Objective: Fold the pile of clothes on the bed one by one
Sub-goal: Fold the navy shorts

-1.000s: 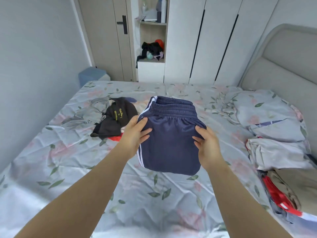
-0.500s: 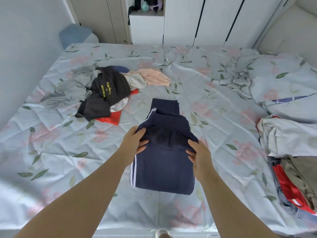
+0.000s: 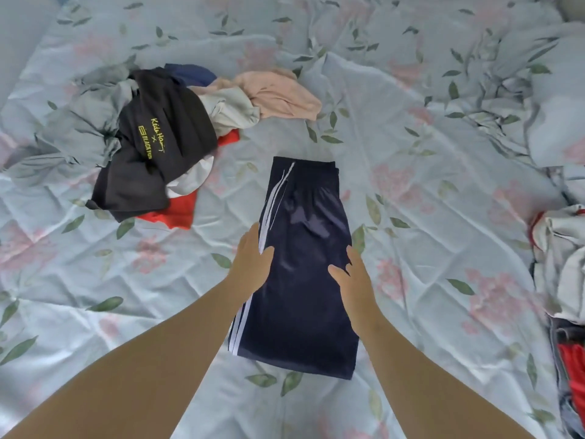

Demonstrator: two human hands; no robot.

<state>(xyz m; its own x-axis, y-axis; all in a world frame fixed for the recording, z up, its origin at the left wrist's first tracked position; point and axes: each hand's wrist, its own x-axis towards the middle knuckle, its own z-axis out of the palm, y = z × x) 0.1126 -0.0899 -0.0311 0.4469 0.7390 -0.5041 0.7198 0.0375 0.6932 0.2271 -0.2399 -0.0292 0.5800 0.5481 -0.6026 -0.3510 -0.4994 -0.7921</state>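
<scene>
Navy shorts with white side stripes [image 3: 300, 280] lie flat on the bed, folded in half lengthwise, waistband at the far end. My left hand [image 3: 251, 259] rests flat on their left striped edge with straight fingers. My right hand [image 3: 353, 277] lies flat on their right side, fingers spread. Neither hand grips the cloth. At the upper left sits the unfolded pile [image 3: 152, 137]: a black garment with yellow lettering on top, grey, red, white, navy and peach pieces around it.
The floral bedsheet [image 3: 427, 217] covers the bed. A rumpled duvet of the same print [image 3: 538, 90] bunches at the upper right. A stack of folded clothes [image 3: 566, 280] sits at the right edge, with red and grey pieces below it.
The shorts went from held up in both hands to lying flat on the bed. Both hands let go of the waistband and now lie flat on the fabric. The view tilted down.
</scene>
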